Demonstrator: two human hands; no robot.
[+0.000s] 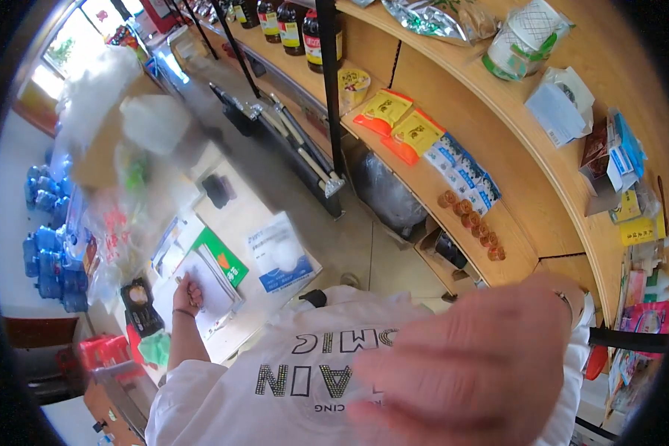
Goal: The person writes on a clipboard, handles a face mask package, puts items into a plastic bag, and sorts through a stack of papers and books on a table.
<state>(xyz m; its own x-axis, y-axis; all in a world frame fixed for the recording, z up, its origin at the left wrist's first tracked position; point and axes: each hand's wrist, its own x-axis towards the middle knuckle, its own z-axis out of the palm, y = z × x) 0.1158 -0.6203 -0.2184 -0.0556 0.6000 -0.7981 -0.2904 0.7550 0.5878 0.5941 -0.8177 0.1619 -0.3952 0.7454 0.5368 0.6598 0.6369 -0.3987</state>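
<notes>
My left hand (189, 293) rests on a stack of white papers (209, 303) on the table, its fingers curled in. Whatever they may hold is too small to make out. A green printed sheet or booklet (219, 256) sticks out from under the papers, just beyond the hand. My right hand (468, 364) is raised very close to the camera, in front of my white shirt (305, 372). It is large and blurred, so its fingers do not show clearly.
A white and blue package (281, 253) and a dark small object (217, 191) lie on the table. At left are plastic bags (156, 123), a black box (141, 306) and bottled water (46, 260). Wooden shelves (528, 230) curve along the right, holding yellow packets (416, 135) and small jars (470, 221).
</notes>
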